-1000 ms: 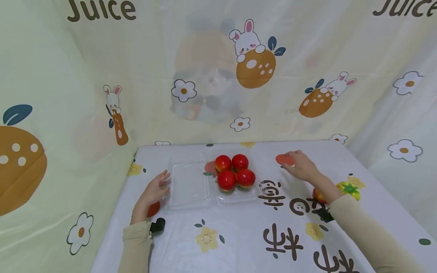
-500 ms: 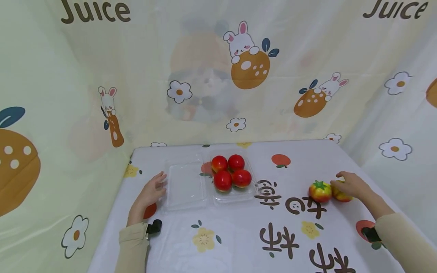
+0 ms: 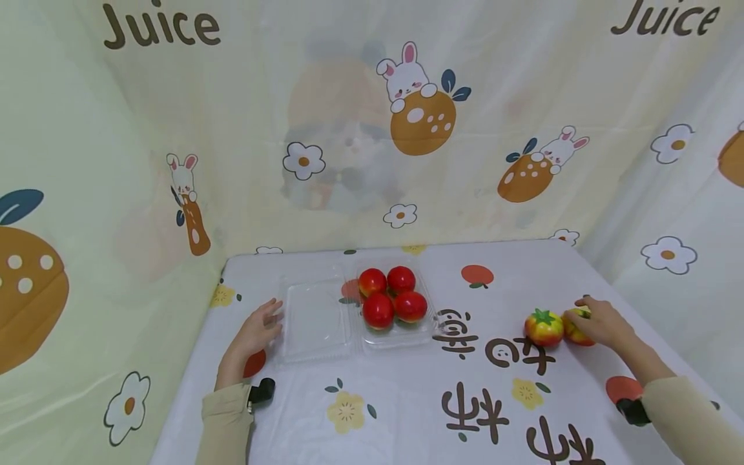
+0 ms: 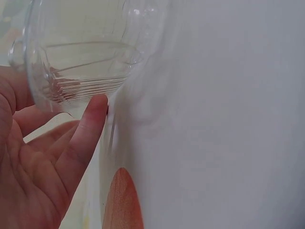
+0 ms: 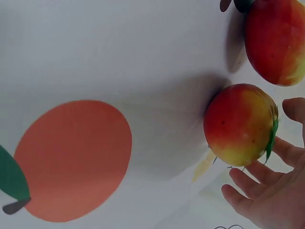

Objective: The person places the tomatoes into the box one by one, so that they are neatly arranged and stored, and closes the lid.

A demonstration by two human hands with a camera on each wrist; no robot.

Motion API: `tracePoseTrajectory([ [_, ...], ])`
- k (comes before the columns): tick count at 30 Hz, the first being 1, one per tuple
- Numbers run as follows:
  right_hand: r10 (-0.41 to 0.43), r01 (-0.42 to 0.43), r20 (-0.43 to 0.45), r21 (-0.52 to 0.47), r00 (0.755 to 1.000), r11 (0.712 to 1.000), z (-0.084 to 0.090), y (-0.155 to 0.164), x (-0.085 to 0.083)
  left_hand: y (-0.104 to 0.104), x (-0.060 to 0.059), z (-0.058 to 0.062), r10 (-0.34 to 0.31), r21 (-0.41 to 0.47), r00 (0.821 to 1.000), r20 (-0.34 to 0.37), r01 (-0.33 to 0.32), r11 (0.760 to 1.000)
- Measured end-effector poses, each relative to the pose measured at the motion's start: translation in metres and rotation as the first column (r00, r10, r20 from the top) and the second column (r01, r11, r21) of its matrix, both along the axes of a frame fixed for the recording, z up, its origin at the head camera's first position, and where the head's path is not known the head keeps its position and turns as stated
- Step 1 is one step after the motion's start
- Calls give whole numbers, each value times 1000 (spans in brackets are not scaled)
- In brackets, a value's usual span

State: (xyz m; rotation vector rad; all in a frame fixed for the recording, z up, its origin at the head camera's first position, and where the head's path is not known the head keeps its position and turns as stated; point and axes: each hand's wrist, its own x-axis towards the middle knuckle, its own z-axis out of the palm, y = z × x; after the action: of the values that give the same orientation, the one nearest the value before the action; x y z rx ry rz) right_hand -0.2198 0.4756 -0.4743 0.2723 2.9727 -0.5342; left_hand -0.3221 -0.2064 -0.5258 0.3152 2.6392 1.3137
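A clear plastic clamshell box (image 3: 316,316) lies unfolded on the table. Its right half holds several shiny red fruits (image 3: 378,311). My left hand (image 3: 258,332) is at the box's left edge; the left wrist view shows its fingers fairly straight against the clear wall (image 4: 86,71). To the right sit two red-and-yellow fruits with green leafy tops, one on its own (image 3: 544,327) and one (image 5: 240,125) under my right hand (image 3: 604,321). The right hand's thumb and fingers are spread around that fruit, with a gap visible beside the thumb in the right wrist view.
The table is covered with a white cloth (image 3: 407,387) printed with fruit, flowers and dark lettering. Patterned curtains (image 3: 349,129) hang behind it and at both sides. A small black device (image 3: 263,391) is worn at the left wrist, another (image 3: 633,411) at the right.
My right hand has moved right and nearer, from the back of the table to the farther-right fruit. The left hand stays at the box's edge. The head view has shifted slightly.
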Motion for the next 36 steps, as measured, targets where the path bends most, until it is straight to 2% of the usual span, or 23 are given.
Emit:
tracePoseTrajectory([
  [8,9,-9,-21,-28,1000,1000,-14,3,1,-2,0,-5,-22,47,1000,5,22,999],
  [15,-17,16,-17,-62,1000,998,-17,2,0,-3,2,-6,-36,55,999,-14,37,998],
  [22,-7,-1,-90,-86,996,996,-18,4,2,-4,1,-6,-35,44,999,-6,35,998],
  [26,-49,43,-51,-105,997,994,-20,6,1,-4,-1,-6,-26,43,1000,7,26,999],
  [31,-121,121,11,-144,993,982,-20,1,3,-4,-2,-8,-36,46,999,-10,37,998],
  [36,-161,160,8,-160,987,974,-22,-3,3,-3,-3,-7,-41,58,999,-13,42,997],
])
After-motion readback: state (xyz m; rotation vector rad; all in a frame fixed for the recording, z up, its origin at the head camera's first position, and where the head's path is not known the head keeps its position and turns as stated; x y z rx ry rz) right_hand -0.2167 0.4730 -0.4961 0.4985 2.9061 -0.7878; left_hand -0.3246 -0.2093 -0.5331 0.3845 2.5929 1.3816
